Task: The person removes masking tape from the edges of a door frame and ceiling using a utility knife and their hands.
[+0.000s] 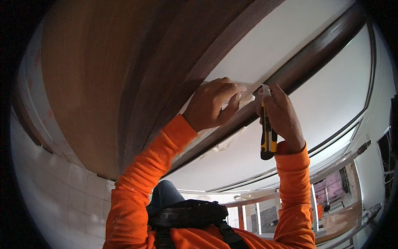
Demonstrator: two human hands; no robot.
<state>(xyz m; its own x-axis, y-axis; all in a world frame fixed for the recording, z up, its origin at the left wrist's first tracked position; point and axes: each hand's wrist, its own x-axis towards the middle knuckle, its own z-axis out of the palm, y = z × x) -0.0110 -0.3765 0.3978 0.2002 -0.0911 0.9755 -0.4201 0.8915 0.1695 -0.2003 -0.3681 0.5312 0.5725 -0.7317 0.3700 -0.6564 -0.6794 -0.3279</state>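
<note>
A yellow-and-black utility knife (268, 137) is in my right hand (284, 116), its pale tip at a long dark brown rounded trim (315, 50). My fingers are wrapped round its body. To the left, my left hand (211, 101) has its fingers curled on a thin pale strip (251, 98) along the trim's edge; its fingertips are partly hidden. Another torn whitish piece (226, 141) lies along the trim's lower edge. Both forearms are in orange sleeves.
A brown wood panel (83, 83) fills the upper left. A white panel (331, 91) lies beside the trim. A tiled surface (78, 191) is at lower left. White railings (257, 218) and a lower area with pink sheeting (325, 191) appear at lower right. My black pouch (186, 213) hangs at my front.
</note>
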